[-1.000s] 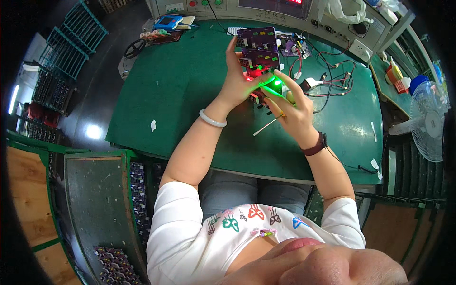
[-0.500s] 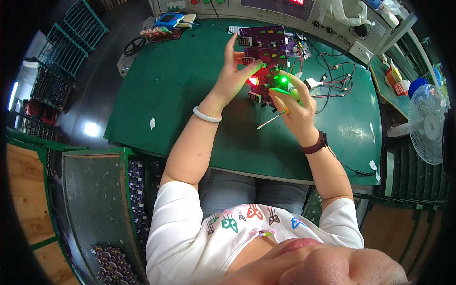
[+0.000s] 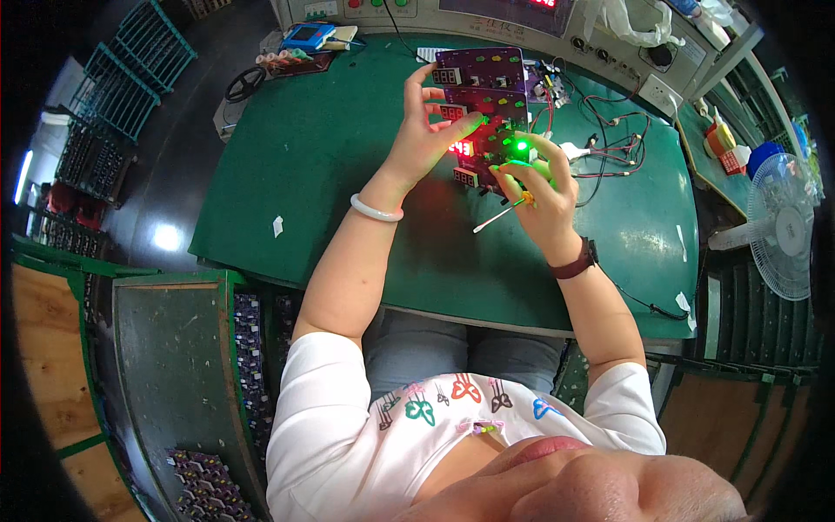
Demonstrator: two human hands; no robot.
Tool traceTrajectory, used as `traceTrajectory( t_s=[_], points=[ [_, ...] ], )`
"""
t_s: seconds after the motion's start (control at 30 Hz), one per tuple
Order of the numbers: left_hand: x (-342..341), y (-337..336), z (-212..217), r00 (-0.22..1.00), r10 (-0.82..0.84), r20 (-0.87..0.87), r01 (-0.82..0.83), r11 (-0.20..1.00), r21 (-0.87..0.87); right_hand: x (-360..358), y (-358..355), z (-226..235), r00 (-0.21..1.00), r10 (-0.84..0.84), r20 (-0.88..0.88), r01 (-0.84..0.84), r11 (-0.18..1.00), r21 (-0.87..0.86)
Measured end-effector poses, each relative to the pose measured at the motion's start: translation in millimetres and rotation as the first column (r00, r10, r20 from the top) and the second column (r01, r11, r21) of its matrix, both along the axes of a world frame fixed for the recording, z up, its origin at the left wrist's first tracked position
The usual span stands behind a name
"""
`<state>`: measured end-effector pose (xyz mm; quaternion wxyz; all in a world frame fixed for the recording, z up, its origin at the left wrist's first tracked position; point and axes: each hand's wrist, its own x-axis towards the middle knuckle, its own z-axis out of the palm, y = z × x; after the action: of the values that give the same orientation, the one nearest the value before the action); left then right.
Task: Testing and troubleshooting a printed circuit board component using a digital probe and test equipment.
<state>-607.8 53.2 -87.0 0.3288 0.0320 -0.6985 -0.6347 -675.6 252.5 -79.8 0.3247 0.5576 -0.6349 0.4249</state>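
Observation:
A purple circuit board panel (image 3: 480, 76) with several sections, small digit displays and green and yellow buttons is held tilted over the green table. My left hand (image 3: 419, 146) grips its left edge, fingers behind and thumb across the front. One display beside that thumb glows red. At the panel's lower right is my right hand (image 3: 548, 184), its thumb and index finger at the buttons near a bright green light. A thin cotton swab (image 3: 496, 217) with a white tip sticks out of this hand toward the lower left; yellow shows where it meets the fingers.
Behind the panel lies another board with parts (image 3: 546, 84); red and black cables (image 3: 622, 152) spread to its right. A grey instrument (image 3: 500, 28) lines the table's back. A blue device (image 3: 310, 36) sits back left, a white fan (image 3: 780, 222) right. Racks hold boards at lower left.
The lit red display reads differently. My right thumb and index finger have shifted slightly at the buttons, and the swab has moved a little. My left hand keeps its grip.

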Motion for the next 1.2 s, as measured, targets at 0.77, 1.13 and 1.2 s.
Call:
traceTrajectory(
  t_s=[0.77, 1.13, 1.2],
  points=[
    [-1, -7, -5, 0.997, 0.079, 0.002, -0.079, 0.996, -0.032, -6, 19, 15, 0.994, -0.056, -0.094, 0.058, 0.998, 0.022],
    [-1, -3, -3, 0.998, 0.062, -0.013, -0.063, 0.998, -0.015, 0, 18, 11, 0.998, 0.048, -0.046, -0.050, 0.997, -0.054],
    [1, -1, 0, 0.998, 0.057, -0.007, -0.057, 0.998, 0.010, 3, 17, 11, 0.998, 0.054, -0.027, -0.055, 0.997, -0.055]
  ],
)
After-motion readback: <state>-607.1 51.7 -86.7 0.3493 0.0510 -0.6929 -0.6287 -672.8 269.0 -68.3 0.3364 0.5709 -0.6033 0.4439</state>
